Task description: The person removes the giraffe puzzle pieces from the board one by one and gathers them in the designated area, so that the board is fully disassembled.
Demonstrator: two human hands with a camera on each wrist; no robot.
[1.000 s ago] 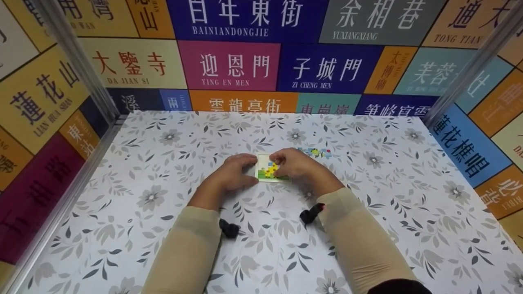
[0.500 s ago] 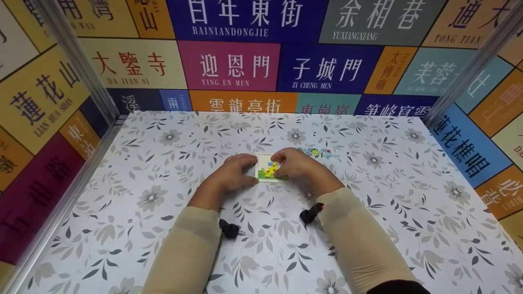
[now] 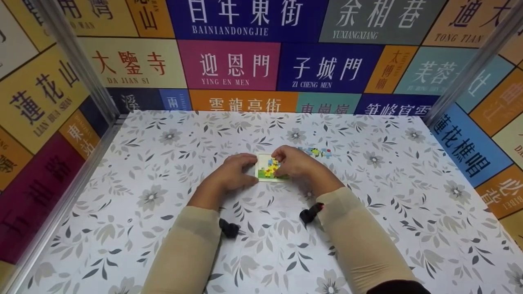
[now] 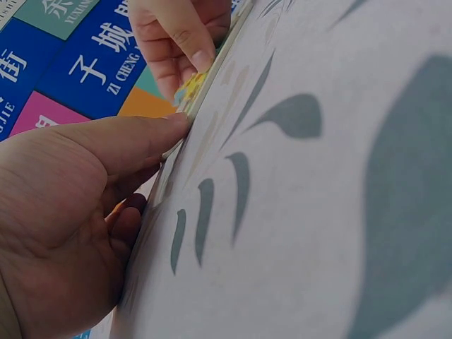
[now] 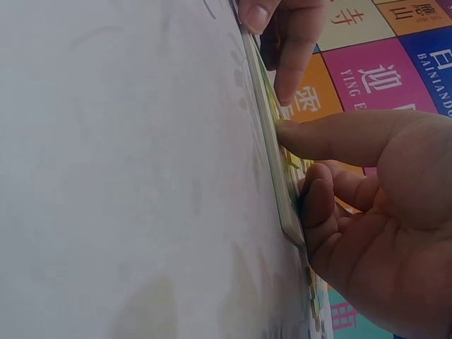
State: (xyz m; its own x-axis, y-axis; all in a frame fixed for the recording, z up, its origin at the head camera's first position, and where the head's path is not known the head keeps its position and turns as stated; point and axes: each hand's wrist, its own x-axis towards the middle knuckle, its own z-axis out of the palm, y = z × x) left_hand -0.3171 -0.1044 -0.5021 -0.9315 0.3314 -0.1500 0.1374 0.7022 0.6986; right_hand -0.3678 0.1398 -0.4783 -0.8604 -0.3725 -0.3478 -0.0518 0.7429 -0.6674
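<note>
A small jigsaw puzzle tray with a pale rim lies flat near the middle of the table. Green and yellow pieces fill its lower part, while pale board shows at its upper left. My left hand holds the tray's left edge between thumb and fingers, the thumb at the near corner. My right hand is over the tray's right side and covers that part. Its thumb and fingers pinch a yellow puzzle piece, mostly hidden by the fingers. The right wrist view shows the right thumb low over the tray.
Several loose puzzle pieces, blue and yellow, lie just behind my right hand. A floral cloth covers the table. Printed panels stand along the back and both sides. Each wrist carries a small black camera.
The fingers of my right hand have shifted slightly up and back over the tray, and more yellow shows beside them. My left hand stays in place at the tray's left edge.
</note>
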